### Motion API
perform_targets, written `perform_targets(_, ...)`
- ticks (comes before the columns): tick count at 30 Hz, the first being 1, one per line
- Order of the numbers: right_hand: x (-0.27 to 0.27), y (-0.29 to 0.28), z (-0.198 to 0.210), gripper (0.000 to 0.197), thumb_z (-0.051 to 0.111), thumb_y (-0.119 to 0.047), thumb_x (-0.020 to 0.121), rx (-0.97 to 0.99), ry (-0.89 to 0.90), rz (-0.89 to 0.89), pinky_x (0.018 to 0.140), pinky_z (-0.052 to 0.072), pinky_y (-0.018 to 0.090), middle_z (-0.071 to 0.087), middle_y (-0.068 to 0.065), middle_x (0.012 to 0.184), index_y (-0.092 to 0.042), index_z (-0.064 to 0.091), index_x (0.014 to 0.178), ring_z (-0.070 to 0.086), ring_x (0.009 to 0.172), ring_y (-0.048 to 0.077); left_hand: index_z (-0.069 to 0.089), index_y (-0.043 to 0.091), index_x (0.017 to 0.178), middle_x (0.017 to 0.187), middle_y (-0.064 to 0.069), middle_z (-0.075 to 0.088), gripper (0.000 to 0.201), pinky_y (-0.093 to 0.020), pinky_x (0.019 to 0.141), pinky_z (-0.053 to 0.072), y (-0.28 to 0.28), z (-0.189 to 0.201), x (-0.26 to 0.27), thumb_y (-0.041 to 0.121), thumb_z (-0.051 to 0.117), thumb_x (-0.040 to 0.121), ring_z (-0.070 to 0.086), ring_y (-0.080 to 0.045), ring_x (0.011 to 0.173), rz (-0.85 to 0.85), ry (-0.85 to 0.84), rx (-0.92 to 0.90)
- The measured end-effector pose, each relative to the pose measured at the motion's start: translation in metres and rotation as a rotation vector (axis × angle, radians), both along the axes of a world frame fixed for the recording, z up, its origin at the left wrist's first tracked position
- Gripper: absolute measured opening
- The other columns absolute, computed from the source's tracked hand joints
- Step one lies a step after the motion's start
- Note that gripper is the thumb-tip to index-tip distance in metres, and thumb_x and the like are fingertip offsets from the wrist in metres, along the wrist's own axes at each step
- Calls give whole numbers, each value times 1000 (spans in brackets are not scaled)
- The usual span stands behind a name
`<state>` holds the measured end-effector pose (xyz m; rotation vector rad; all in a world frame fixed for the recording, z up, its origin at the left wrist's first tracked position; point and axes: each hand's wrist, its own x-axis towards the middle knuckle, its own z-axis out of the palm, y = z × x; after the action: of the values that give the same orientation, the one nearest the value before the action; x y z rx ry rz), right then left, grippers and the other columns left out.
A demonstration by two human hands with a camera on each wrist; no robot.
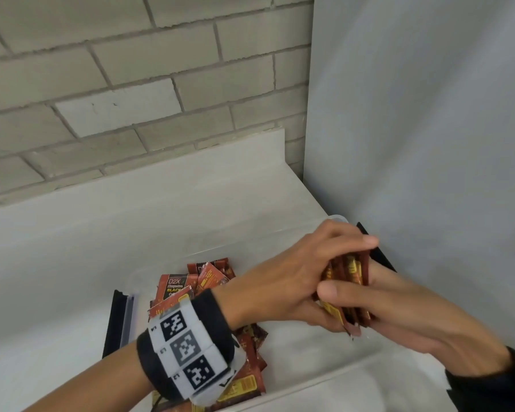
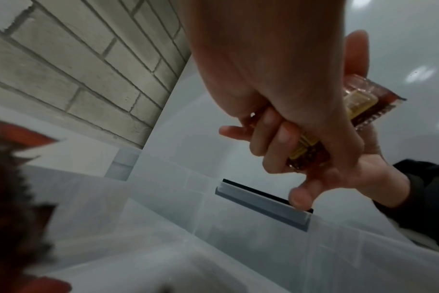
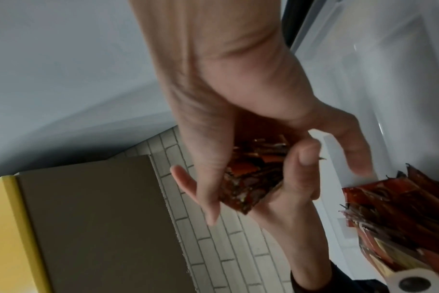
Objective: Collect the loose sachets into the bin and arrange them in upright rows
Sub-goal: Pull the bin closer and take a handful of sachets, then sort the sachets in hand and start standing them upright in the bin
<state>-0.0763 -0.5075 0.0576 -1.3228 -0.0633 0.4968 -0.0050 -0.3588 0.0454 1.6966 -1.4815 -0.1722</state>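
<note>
From the head camera, both hands meet over the right end of a clear plastic bin with black side latches (image 1: 315, 364). The left hand (image 1: 283, 281) and the right hand (image 1: 399, 310) clasp between them a stack of red-brown foil sachets with yellow panels (image 1: 350, 281), fingers curled round its edges. At the bin's left end, under the left wrist's black-and-white marker band (image 1: 185, 349), lies a jumbled pile of loose red sachets (image 1: 208, 281).

From the left wrist camera, the left hand's fingers (image 2: 271, 142) wrap the stack (image 2: 308, 150) above the bin's translucent wall (image 2: 238, 228), the right hand's palm (image 2: 379, 174) backing it.

From the right wrist camera, the right hand's thumb (image 3: 306, 152) and fingers (image 3: 196, 190) pinch the stack (image 3: 251, 178). The loose pile (image 3: 401, 218) sits to the right inside the bin, whose pale wall (image 3: 388, 79) rises behind.
</note>
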Motion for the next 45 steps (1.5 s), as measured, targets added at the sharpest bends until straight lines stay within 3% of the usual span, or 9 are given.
perform_targets(3, 1, 2, 3, 60, 92, -42, 45, -21, 6, -33, 61, 54, 28, 70, 19, 88, -16, 69, 95, 71, 83, 31, 24, 28, 134, 132, -3, 30, 80, -45, 99, 43, 1, -2, 0, 29, 76, 73, 37, -25, 128, 64, -86, -6)
perform_targets(8, -1, 4, 7, 29, 77, -15, 69, 16, 21, -104, 60, 52, 23, 71, 8, 93, -22, 69, 96, 71, 93, 21, 44, 22, 126, 135, -2, 33, 71, -47, 101, 39, 1, -7, -1, 21, 85, 69, 37, -21, 130, 92, -101, 41)
perform_targets(13, -2, 12, 4, 25, 74, -19, 66, -15, 69, -136, 76, 57, 30, 72, 8, 97, -27, 71, 89, 70, 96, 16, 45, 12, 122, 135, 0, 35, 69, -43, 100, 41, -2, -8, -5, 13, 86, 66, 40, -18, 128, 88, 25, 76)
perform_targets(18, -5, 13, 1, 60, 80, -28, 61, -30, 45, -145, 80, 53, 20, 71, -7, 102, -29, 57, 116, 65, 105, 5, 38, 5, 129, 128, -7, 39, 79, -26, 100, 41, -2, -3, 0, 5, 84, 65, 43, -14, 121, 119, 35, 58)
perform_targets(20, -6, 12, 1, 62, 80, -33, 59, -65, 20, -131, 86, 53, 23, 70, -5, 105, -29, 56, 116, 64, 108, 6, 42, 2, 131, 127, -8, 42, 78, -30, 102, 40, -2, 1, 0, 7, 83, 65, 44, -15, 122, 121, -6, 72)
perform_targets(26, -7, 4, 2, 13, 77, -13, 71, 32, 42, -181, 64, 53, 19, 72, 3, 84, -21, 75, 82, 70, 85, 10, 52, 10, 126, 127, -9, 52, 69, -38, 107, 34, -5, 1, 2, 21, 84, 67, 45, -18, 123, 123, -216, 99)
perform_targets(33, -3, -4, -8, 17, 72, 1, 68, 36, 62, -260, 55, 51, 21, 67, 11, 76, -15, 74, 73, 65, 69, 17, 17, 33, 141, 136, 3, 45, 101, -24, 117, 5, -5, 9, 3, 33, 85, 66, 30, -3, 129, 120, -121, 265)
perform_targets(39, -4, -13, -7, 42, 68, 0, 66, 79, 100, -328, 65, 59, 28, 73, 15, 99, -12, 68, 107, 72, 87, 27, 11, 41, 143, 144, 12, 32, 114, -26, 113, 28, 6, 20, 9, 32, 89, 60, 25, -1, 136, 135, 185, 325)
perform_targets(45, -5, -16, -10, 36, 70, -4, 68, 89, 63, -343, 70, 59, 31, 74, 12, 100, -17, 72, 101, 72, 89, 26, 45, 20, 134, 120, 3, 57, 61, -27, 95, 48, 17, 26, 20, 22, 73, 80, 56, -11, 111, 265, 396, 244)
